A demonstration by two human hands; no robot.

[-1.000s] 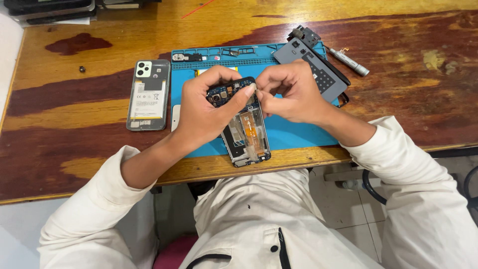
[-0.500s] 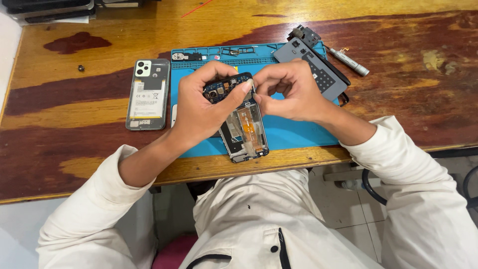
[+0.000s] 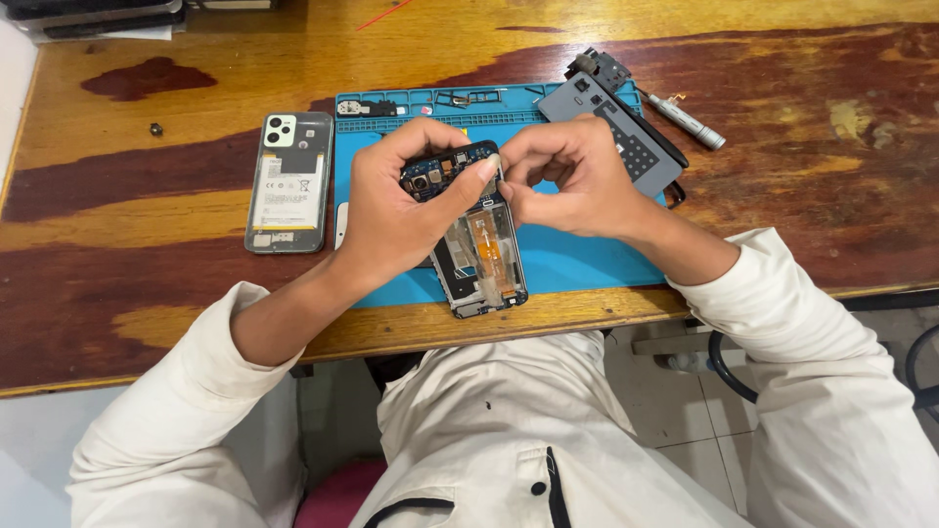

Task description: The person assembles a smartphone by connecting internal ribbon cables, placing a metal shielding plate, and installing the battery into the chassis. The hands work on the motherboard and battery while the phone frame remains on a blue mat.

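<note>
Hands meet at frame centre: your left hand [image 3: 401, 210] grips the opened phone [image 3: 476, 235] by its upper end, thumb across the top, above the blue mat [image 3: 587, 264]. Your right hand [image 3: 567, 176] pinches closed at the phone's top edge. A back cover [image 3: 290, 182] lies left; a screwdriver [image 3: 685, 121] lies upper right.

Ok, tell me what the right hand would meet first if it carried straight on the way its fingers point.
The right hand points left, its fingertips at the top edge of the opened phone. Going on, it would likely meet the left hand thumb gripping that same end, though depth is hard to judge.
</note>
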